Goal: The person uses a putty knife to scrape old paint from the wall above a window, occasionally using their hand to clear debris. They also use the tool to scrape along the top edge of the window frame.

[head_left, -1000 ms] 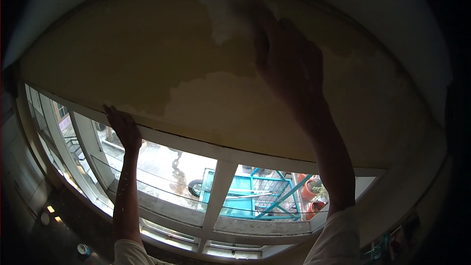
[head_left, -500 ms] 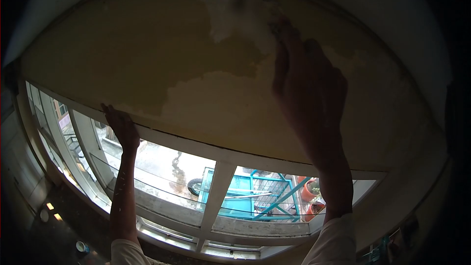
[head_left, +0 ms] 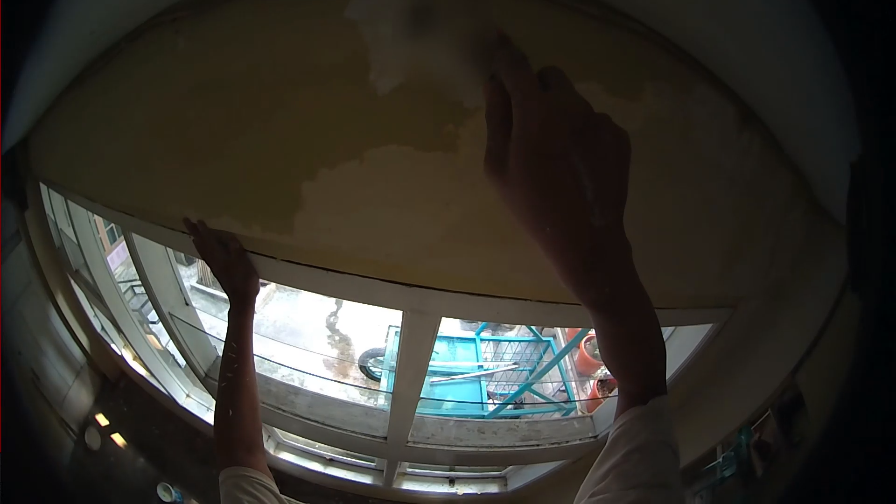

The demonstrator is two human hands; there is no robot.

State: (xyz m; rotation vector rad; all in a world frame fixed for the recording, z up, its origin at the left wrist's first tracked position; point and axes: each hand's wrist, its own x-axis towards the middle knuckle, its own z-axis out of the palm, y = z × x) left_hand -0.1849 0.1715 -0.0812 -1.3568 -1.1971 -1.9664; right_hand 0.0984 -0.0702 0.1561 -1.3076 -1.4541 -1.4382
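Whitish patch [head_left: 401,37] near the top edge of the wall [head_left: 187,112]: reached up close with the right hand [head_left: 569,149], fingers bent; could not tell whether clamped on anything. Braced the left hand [head_left: 224,261] at the lower edge, fingers slightly apart. Seemed to call for even, controlled contact.

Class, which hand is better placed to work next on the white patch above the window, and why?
Probably the right hand: its fingers are up by the white patch. The left hand is lower and farther off, at the window frame. Whether the right holds anything is unclear.
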